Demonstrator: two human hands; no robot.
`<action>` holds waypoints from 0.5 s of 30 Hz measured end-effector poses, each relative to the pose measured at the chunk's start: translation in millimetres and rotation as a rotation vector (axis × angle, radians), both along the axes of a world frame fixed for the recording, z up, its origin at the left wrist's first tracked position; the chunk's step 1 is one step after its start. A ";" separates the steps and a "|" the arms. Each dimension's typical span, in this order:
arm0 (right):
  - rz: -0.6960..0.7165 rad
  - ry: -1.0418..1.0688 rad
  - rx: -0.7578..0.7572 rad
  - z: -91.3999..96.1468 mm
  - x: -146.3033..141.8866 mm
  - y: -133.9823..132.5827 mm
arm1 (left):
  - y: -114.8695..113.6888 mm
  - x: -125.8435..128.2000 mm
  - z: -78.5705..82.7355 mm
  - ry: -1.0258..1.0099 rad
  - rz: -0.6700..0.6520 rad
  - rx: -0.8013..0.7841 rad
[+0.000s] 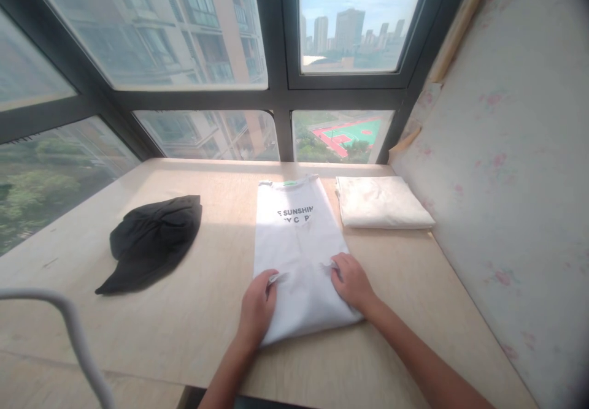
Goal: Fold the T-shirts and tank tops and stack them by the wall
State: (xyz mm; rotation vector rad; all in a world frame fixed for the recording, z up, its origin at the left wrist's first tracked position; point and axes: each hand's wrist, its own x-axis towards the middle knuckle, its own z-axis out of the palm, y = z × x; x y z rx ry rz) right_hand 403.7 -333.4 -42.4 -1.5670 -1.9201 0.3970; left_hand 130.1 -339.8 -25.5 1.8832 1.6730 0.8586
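A white T-shirt point(299, 243) with dark printed letters lies on the wooden tabletop point(221, 311), its sides folded in to a long strip. Its near end is turned up over the lower part, partly covering the strip. My left hand point(259, 305) pinches the left corner of that turned-up edge between thumb and fingers. On the other side, my right hand point(353, 280) grips the right corner of the same edge. Both hands rest low on the cloth, roughly level with each other.
A black bucket hat point(156, 240) lies to the left. At the back right sits a folded white cloth point(381, 203) near the papered wall point(501, 213). A grey curved tube point(69, 323) crosses the lower left. Dark-framed windows point(280, 59) bound the table's far side.
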 end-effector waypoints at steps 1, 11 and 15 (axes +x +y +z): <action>-0.014 0.018 -0.008 2.6 -1.4 14.5 | 15.3 0.2 1.6 -0.005 -0.001 -0.004; -0.014 0.172 0.067 77.3 5.6 106.0 | 115.4 -8.9 69.6 -0.231 -0.022 0.057; -0.005 0.359 0.244 126.7 25.9 60.0 | 58.7 -27.1 119.6 -0.359 -0.095 0.113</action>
